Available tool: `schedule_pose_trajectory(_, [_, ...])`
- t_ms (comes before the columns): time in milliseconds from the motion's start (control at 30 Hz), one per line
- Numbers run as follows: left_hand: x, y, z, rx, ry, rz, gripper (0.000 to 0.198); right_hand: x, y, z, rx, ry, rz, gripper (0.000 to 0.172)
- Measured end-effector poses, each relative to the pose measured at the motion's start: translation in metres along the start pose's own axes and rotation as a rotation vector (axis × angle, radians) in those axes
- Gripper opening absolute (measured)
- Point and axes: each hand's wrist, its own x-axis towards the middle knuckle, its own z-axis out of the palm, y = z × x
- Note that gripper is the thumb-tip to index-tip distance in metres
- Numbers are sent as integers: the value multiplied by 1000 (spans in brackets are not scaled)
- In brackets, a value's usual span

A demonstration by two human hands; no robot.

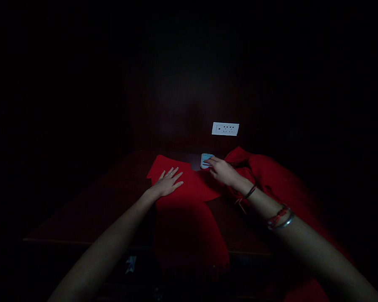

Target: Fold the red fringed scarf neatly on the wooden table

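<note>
In the head view, pressing on the red cloth (193,191) with the left grip (166,184), flat, with fingers spread wide and nothing pinched. Touching, or nearly touching, the small pale case (203,157) near the table's back edge with the right grip (225,171); cannot tell whether pinching it. Lying from near the back edge of the table (91,209) down past the front edge, in the case of the cloth, and hanging there.

Might slip off the front edge if let go by the left grip, because of so much hanging down. Might get the bands (279,216) on the right arm caught in the red heap (274,172) just beside it. Might also knock the case or miss a fold, because of the poor light.

Dark, smooth and a bit shiny on top, as for the table. Dark behind too, with a white socket (225,128) on the wall (179,105) above the back edge. Too black to see much else in the room.
</note>
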Motion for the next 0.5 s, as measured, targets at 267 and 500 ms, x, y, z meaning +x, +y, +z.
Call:
schedule_pose_trajectory(267, [-2, -7, 1, 2, -160, -66, 66, 9, -37, 72, 202, -422, 142, 71])
schedule_pose_trajectory(500, [-3, -21, -10, 52, -170, -351, 65, 5, -36, 68, 182, -475, 233, 74])
